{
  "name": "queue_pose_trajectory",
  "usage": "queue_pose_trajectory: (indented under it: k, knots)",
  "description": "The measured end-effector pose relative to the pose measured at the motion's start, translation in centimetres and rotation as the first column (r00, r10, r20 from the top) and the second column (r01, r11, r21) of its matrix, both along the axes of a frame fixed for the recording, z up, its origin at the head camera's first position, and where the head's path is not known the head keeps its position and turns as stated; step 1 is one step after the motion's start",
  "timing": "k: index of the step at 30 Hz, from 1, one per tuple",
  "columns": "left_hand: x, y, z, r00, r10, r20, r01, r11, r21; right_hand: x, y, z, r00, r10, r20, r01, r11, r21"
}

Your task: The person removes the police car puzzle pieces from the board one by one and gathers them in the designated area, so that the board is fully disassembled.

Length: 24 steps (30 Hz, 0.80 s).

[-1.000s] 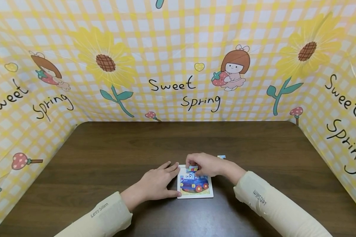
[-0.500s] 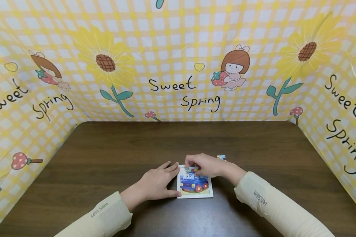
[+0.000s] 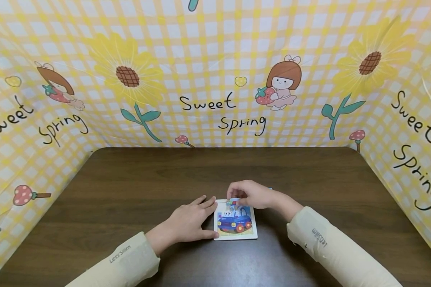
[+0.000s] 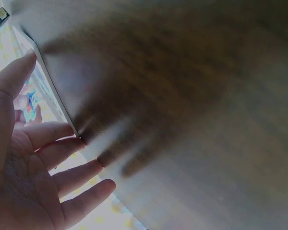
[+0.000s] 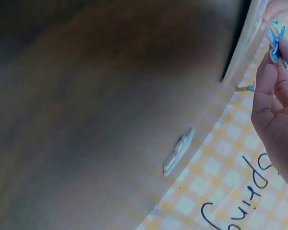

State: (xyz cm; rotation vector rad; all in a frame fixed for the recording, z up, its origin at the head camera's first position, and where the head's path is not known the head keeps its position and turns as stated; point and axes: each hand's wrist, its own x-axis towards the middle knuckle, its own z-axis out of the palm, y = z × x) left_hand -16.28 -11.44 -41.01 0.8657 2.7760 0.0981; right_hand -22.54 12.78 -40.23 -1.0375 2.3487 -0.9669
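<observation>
A jigsaw puzzle in a white frame [image 3: 237, 238], showing a blue cartoon car with red wheels, lies flat on the table. My left hand [image 3: 190, 221] rests along its left side, thumb and fingertips at the frame's edge; the left wrist view shows these fingers [image 4: 81, 177] spread and nearly straight. Over the puzzle's upper part, my right hand [image 3: 253, 193] pinches a small colourful puzzle piece [image 3: 232, 202] between thumb and fingers. In the right wrist view the held piece [image 5: 277, 44] is seen tilted, blue and white. Fingers partly cover the puzzle's top right.
Another loose puzzle piece [image 5: 178, 152] lies on the brown table [image 3: 147, 171] beyond my right hand, mostly hidden behind it in the head view. A yellow checked cloth [image 3: 208, 71] hangs along the back and both sides.
My right hand has risen slightly and shifted away to the right with the piece, uncovering more of the car. It now hides most of the loose piece behind it. The left hand stays put.
</observation>
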Motion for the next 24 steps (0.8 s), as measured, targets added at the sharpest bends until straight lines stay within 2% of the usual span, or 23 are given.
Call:
queue_pose_trajectory:
  k: [24]
  knots:
    - [0.1, 0.1, 0.0, 1.000, -0.004, -0.011, 0.003, 1.000, -0.012, -0.7, 4.4, 1.5, 0.992, -0.125, 0.002, 0.125, 0.987, -0.099]
